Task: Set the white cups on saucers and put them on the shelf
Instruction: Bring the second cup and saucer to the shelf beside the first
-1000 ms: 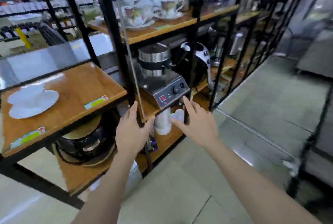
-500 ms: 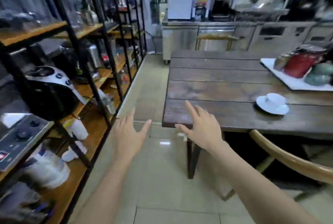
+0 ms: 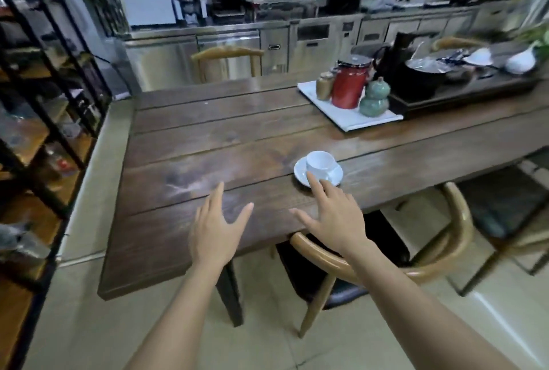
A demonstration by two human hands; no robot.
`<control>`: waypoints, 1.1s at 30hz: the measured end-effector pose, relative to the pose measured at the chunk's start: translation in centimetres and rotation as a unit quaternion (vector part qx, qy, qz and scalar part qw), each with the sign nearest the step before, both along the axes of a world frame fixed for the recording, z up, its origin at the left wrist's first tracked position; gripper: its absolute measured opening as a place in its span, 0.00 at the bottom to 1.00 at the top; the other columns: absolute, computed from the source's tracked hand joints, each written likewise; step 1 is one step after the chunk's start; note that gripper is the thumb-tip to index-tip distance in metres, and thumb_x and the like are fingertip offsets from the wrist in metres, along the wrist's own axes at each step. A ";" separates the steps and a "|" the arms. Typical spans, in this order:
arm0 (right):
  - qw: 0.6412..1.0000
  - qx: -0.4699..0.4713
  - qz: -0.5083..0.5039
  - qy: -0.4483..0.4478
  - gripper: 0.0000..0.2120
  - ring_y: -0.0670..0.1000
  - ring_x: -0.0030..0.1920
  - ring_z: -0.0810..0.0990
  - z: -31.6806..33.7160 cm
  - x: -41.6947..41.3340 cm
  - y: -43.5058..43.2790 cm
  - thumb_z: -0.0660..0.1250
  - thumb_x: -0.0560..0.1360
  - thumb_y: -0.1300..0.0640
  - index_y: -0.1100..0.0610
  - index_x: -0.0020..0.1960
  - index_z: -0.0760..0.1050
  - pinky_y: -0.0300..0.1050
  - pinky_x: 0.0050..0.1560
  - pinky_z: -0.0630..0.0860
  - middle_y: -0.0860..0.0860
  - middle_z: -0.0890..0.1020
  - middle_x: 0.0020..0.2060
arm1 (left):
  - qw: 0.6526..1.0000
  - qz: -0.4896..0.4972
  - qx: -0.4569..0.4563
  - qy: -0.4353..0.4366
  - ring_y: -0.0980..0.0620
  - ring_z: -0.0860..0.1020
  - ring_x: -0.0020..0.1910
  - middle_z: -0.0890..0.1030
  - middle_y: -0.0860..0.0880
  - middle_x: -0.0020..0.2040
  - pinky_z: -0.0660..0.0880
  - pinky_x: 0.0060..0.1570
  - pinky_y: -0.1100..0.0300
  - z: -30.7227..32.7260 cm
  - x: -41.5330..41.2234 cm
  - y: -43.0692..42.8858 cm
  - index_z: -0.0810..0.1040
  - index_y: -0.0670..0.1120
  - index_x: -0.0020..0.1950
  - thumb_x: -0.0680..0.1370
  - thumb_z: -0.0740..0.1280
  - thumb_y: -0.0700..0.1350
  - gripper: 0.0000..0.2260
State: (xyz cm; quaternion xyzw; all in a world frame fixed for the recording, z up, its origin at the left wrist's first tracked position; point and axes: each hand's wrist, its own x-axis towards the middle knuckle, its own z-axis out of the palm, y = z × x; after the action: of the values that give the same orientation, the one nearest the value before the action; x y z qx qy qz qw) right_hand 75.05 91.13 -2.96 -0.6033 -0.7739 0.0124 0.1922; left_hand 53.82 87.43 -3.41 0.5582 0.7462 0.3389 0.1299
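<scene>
Now reached over the wooden table (image 3: 208,137) with left hand (image 3: 215,231) and right hand (image 3: 337,218) both spread and empty, white cup (image 3: 320,164) upright on its saucer (image 3: 300,172) just beyond the right fingertips (image 3: 310,177).

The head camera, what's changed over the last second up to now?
The view swung from the shelving to the wooden table. Both hands went from the shelf post to above the table; the right hand now reaches toward the white cup on its saucer, fingertips at the saucer's near rim, contact unclear. The left hand hovers open. Unchanged: both hands empty, and since half a second ago the cup sits on its saucer.
</scene>
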 end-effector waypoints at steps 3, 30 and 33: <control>0.999 -0.001 -0.033 -0.004 0.37 0.56 0.59 0.73 -0.9 2.2 2.5 0.58 0.72 0.34 0.51 0.74 0.56 0.51 0.53 0.68 0.54 0.72 0.64 | 0.999 -0.038 -0.007 -0.016 0.49 0.61 0.72 0.63 0.51 0.74 0.62 0.66 0.48 -0.9 1.7 4.0 0.57 0.55 0.74 0.71 0.60 0.67 0.35; 0.767 -0.343 -0.280 0.465 0.16 0.49 0.35 0.75 -8.5 6.0 22.3 0.70 0.68 0.43 0.54 0.38 0.71 0.40 0.35 0.68 0.48 0.75 0.34 | 0.898 -0.113 -0.286 -0.313 0.48 0.78 0.54 0.78 0.47 0.58 0.78 0.51 0.49 -9.2 9.9 27.0 0.72 0.46 0.61 0.65 0.72 0.60 0.30; 0.758 -0.342 -0.273 0.483 0.15 0.51 0.35 0.77 -8.5 5.8 22.4 0.70 0.68 0.47 0.59 0.41 0.73 0.43 0.35 0.71 0.52 0.76 0.35 | 0.845 -0.093 -0.321 -0.419 0.51 0.80 0.49 0.80 0.47 0.53 0.79 0.39 0.55 -8.6 9.7 27.4 0.75 0.44 0.54 0.67 0.74 0.51 0.20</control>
State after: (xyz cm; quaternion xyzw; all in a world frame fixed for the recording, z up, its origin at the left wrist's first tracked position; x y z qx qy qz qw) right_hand 80.84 113.52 -11.46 -0.7286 -0.3249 0.5133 0.3164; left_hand 63.55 114.80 -12.04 0.3570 0.6329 0.2684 0.6324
